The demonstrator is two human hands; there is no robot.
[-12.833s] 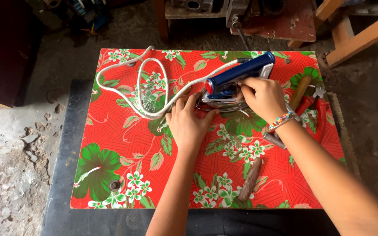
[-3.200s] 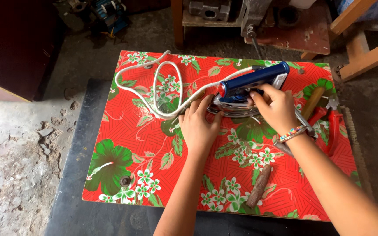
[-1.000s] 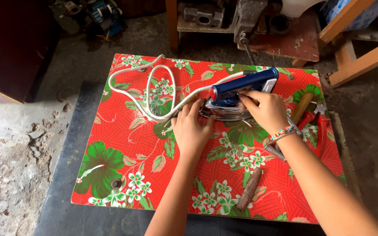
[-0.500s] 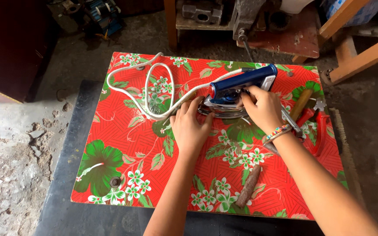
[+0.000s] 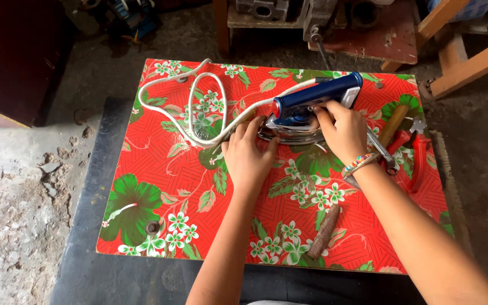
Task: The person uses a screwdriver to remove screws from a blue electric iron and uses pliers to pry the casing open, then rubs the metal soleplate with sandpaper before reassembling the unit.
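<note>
Just above the middle of the frame, the left hand [image 5: 248,155] lies palm down on the desk with its fingers spread and their tips touching the metal base of an electric iron [image 5: 312,110]. To its right, the right hand [image 5: 343,133] curls over the rear of that base beneath the blue handle; whether its fingers grip a small part there is hidden. A beaded bracelet [image 5: 358,164] circles the right wrist.

From the front of the iron, a white cord [image 5: 199,110] runs toward the upper left and lies in loose loops on the desk. At the right edge, close to the right forearm, tools lie together: a screwdriver with a brownish handle [image 5: 392,125], red-handled pliers [image 5: 416,155] and a grey metal tool [image 5: 380,150] partly under the wrist. Lower down, between the two forearms, a rusty brown rod-shaped piece [image 5: 325,230] lies alone. A small dark round piece [image 5: 152,228] sits at the lower left.

No container shows. A red cloth [image 5: 159,169] with green leaves and white flowers covers the desk [image 5: 86,226], whose dark top shows at the left and bottom. Beyond it are a rough concrete floor [image 5: 12,186], wooden furniture legs [image 5: 470,62] at the upper right and a reddish workbench with metal parts [image 5: 362,34] at the top.
</note>
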